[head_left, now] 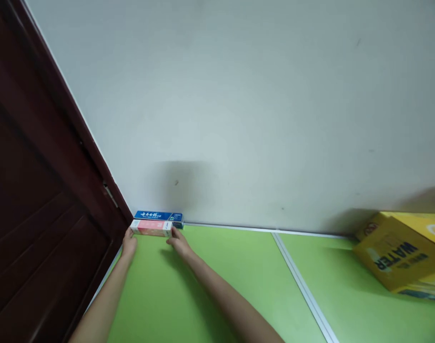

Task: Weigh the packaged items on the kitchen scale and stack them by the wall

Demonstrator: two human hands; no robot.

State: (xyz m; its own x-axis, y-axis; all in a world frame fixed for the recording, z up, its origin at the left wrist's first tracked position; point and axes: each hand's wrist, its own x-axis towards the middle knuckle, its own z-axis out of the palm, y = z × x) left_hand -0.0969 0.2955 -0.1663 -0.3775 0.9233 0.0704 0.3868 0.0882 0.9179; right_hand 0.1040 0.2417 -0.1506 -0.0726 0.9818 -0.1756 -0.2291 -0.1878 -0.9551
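A pink and white toothpaste box point(151, 227) lies lengthwise near the wall, held at its two ends. My left hand point(129, 244) is closed on its left end, fingers at the corner. At the right end, my right hand point(178, 241) grips it between thumb and fingers. Directly behind it, along the foot of the wall, rests a blue toothpaste box point(158, 217) with white lettering, its front partly hidden by the pink one. Whether the two boxes touch I cannot tell.
Both boxes are on a green surface point(210, 271) with white strips point(303, 281). A dark red-brown door point(42, 200) stands close on the left. The pale wall point(238, 119) rises behind. At the far right sits a yellow carton point(399, 252) marked "WATER".
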